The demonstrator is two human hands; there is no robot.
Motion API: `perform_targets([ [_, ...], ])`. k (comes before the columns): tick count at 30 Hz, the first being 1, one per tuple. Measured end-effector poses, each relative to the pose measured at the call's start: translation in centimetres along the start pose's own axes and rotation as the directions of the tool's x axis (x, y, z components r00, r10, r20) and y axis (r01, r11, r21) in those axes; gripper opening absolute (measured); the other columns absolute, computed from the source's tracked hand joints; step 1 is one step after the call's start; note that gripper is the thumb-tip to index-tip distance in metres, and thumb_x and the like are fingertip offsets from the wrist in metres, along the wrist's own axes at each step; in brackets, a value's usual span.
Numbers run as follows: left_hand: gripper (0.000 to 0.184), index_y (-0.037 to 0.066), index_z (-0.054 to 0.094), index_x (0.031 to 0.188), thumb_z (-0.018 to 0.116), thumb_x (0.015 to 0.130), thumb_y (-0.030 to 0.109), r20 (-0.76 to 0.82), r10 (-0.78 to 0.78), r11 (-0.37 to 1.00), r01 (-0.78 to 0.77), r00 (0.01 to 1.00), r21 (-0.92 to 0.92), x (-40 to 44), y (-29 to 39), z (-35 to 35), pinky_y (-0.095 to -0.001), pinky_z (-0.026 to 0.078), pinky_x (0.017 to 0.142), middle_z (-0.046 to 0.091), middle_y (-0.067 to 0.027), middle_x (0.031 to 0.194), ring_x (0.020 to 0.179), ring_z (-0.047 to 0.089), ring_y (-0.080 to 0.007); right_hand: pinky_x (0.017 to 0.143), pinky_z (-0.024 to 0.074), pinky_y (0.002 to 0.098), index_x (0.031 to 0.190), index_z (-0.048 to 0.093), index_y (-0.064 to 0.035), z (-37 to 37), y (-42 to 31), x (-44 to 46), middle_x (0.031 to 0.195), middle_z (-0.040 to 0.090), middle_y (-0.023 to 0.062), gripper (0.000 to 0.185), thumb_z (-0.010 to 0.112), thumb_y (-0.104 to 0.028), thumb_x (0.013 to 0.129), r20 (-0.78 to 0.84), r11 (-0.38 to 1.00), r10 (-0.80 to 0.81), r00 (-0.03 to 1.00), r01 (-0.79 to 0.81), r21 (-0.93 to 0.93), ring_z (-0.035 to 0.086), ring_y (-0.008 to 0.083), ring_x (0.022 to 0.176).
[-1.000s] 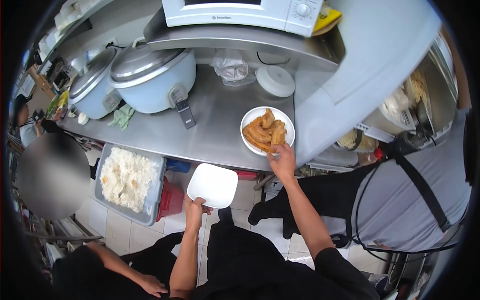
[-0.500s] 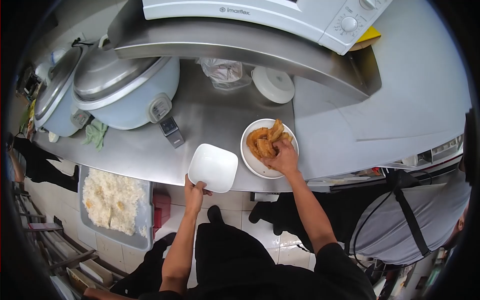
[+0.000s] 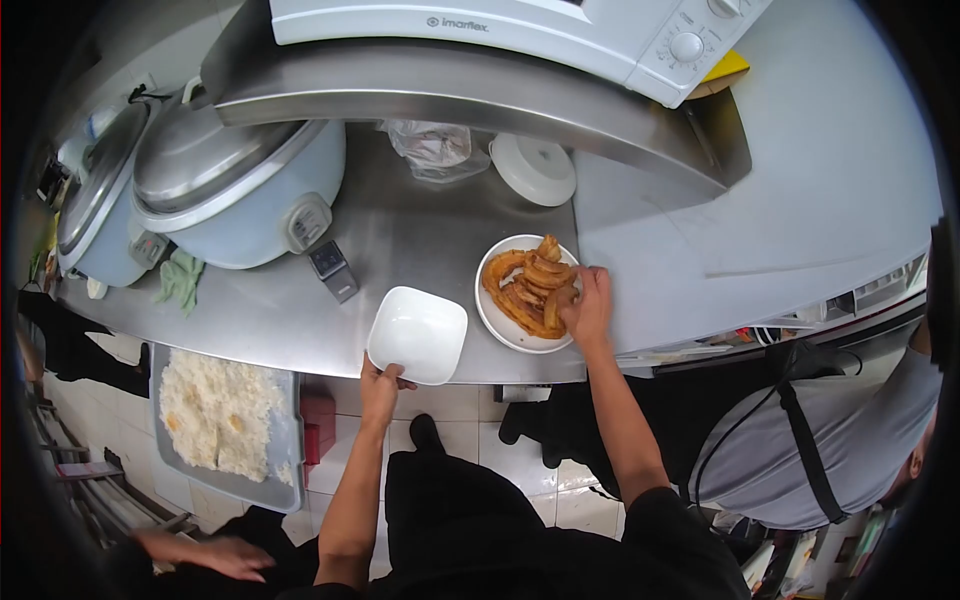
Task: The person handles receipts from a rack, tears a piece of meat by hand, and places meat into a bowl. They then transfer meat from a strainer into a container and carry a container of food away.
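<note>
The left hand (image 3: 381, 390), low and left of centre in the frame, holds a white bowl (image 3: 418, 335) by its near rim, fingers pinching it, the thumb over the edge. The bowl tilts so that its bare inside shows, over the near edge of the surface (image 3: 420, 235).

The right hand (image 3: 590, 310), right of centre, reaches to the right side of a white plate (image 3: 497, 323) with its fingers bent down at the meat (image 3: 530, 285). The fingertips are partly hidden, so whether they pinch a piece I cannot tell. The browned, curved pieces lie heaped on the plate, just right of the bowl and apart from it.

Behind the plate, a white lid (image 3: 533, 170) and a plastic bag (image 3: 430, 150) lie at upper centre, below a steel shelf (image 3: 470, 82) bearing a microwave (image 3: 480, 30). A dark device (image 3: 333, 272) stands left of the bowl, near a large rice cooker (image 3: 245, 215) at upper left. A green cloth (image 3: 180, 278) lies in front of the cooker. At lower left, a grey tray (image 3: 220, 487) holds rice (image 3: 220, 415); below it shows another person's hand (image 3: 233, 556).
</note>
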State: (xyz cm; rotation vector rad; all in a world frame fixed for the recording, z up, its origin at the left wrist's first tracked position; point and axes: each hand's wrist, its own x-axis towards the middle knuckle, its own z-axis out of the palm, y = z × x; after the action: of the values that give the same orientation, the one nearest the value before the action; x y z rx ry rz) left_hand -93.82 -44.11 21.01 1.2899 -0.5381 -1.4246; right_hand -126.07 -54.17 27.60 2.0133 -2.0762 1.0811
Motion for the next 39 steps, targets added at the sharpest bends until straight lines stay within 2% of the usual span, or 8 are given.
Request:
perform_targets([
  [3, 0.044, -0.001, 0.044, 0.119, 0.044, 0.075, -0.005, 0.002, -0.003, 1.000, 0.003, 1.000, -0.001, -0.3, -0.2, 0.0, -0.0310, 0.055, 0.049, 0.059, -0.0151, 0.095, 0.068, 0.063, -0.0235, 0.076, 0.0489, 0.0383, 0.083, 0.068, -0.0065, -0.8, -1.6, -2.6, 0.086, 0.057, 0.0070, 0.024, 0.074, -0.015, 0.062, 0.374, 0.969, -0.204, 0.905, 0.240, -0.053, 0.056, 0.0253, 0.091],
  [6, 0.042, -0.002, 0.042, 0.117, 0.045, 0.075, -0.008, -0.017, -0.006, 1.000, 0.006, 1.000, -0.019, -0.5, 0.1, 0.5, -0.0296, 0.054, 0.049, 0.058, -0.0164, 0.096, 0.064, 0.061, -0.0234, 0.074, 0.0502, 0.0389, 0.075, 0.067, -0.0067, 0.2, -2.4, -3.7, 0.080, 0.058, 0.0058, 0.014, 0.070, -0.012, 0.062, 0.446, 0.978, -0.141, 0.884, 0.194, -0.076, 0.057, 0.0247, 0.089],
  [16, 0.042, -0.003, 0.042, 0.116, 0.045, 0.074, -0.008, -0.031, -0.022, 0.999, 0.021, 0.999, -0.029, -0.6, 0.1, 0.4, -0.0299, 0.055, 0.048, 0.058, -0.0172, 0.095, 0.065, 0.063, -0.0245, 0.063, 0.0508, 0.0338, 0.076, 0.071, -0.0071, 0.0, -1.5, -2.3, 0.068, 0.059, 0.0074, 0.016, 0.069, -0.019, 0.066, 0.361, 0.948, -0.285, 0.888, 0.317, -0.033, 0.061, 0.0226, 0.070],
  [19, 0.044, -0.002, 0.043, 0.117, 0.044, 0.074, -0.008, -0.028, -0.024, 0.999, 0.023, 0.999, -0.034, -0.6, -0.4, 0.0, -0.0285, 0.055, 0.047, 0.058, -0.0166, 0.097, 0.066, 0.063, -0.0241, 0.059, 0.0491, 0.0316, 0.073, 0.068, -0.0018, -1.3, -0.3, -0.2, 0.065, 0.061, 0.0076, 0.012, 0.066, -0.013, 0.069, 0.416, 0.975, -0.046, 0.908, -0.049, 0.214, 0.059, 0.0216, 0.059],
  [21, 0.045, -0.001, 0.043, 0.118, 0.043, 0.074, -0.009, -0.020, -0.018, 0.999, 0.018, 1.000, -0.030, -0.4, -0.3, 0.3, -0.0276, 0.054, 0.047, 0.059, -0.0166, 0.099, 0.067, 0.064, -0.0238, 0.054, 0.0460, 0.0270, 0.077, 0.069, -0.0019, -0.5, 1.9, 0.9, 0.062, 0.060, 0.0021, 0.014, 0.067, -0.015, 0.074, 0.600, 0.721, 0.157, 0.784, -0.506, 0.473, 0.055, 0.0135, 0.053],
  [24, 0.055, 0.003, 0.044, 0.124, 0.040, 0.071, -0.007, 0.003, 0.035, 0.999, -0.035, 0.999, 0.017, -0.4, 0.5, 1.0, -0.0297, 0.055, 0.045, 0.062, -0.0118, 0.098, 0.069, 0.065, -0.0227, 0.044, 0.0381, 0.0236, 0.080, 0.067, -0.0023, -2.8, 1.1, 2.7, 0.061, 0.056, -0.0018, 0.013, 0.064, -0.014, 0.076, 0.756, 0.469, 0.292, 0.586, -0.776, 0.421, 0.047, 0.0077, 0.049],
  [33, 0.041, 0.000, 0.048, 0.119, 0.046, 0.078, -0.002, 0.024, 0.123, 0.989, -0.125, 0.992, 0.084, 0.5, 0.6, 1.1, -0.0317, 0.054, 0.047, 0.059, -0.0159, 0.110, 0.064, 0.063, -0.0239, 0.037, 0.0267, 0.0170, 0.086, 0.061, -0.0020, -2.2, 3.4, 2.4, 0.069, 0.057, -0.0009, 0.014, 0.065, -0.014, 0.079, 0.834, -0.050, 0.244, 0.495, -0.852, 0.520, 0.045, 0.0035, 0.048],
  [39, 0.048, 0.002, 0.044, 0.121, 0.047, 0.073, -0.002, -0.014, -0.029, 0.999, 0.030, 0.999, 0.031, -0.4, -0.3, 0.4, -0.0299, 0.055, 0.049, 0.058, -0.0152, 0.099, 0.066, 0.063, -0.0234, 0.037, 0.0269, 0.0168, 0.085, 0.061, -0.0034, -2.8, 1.4, 2.7, 0.069, 0.056, -0.0010, 0.012, 0.065, -0.013, 0.079, 0.776, -0.019, 0.300, 0.555, -0.810, 0.586, 0.045, 0.0037, 0.049],
])
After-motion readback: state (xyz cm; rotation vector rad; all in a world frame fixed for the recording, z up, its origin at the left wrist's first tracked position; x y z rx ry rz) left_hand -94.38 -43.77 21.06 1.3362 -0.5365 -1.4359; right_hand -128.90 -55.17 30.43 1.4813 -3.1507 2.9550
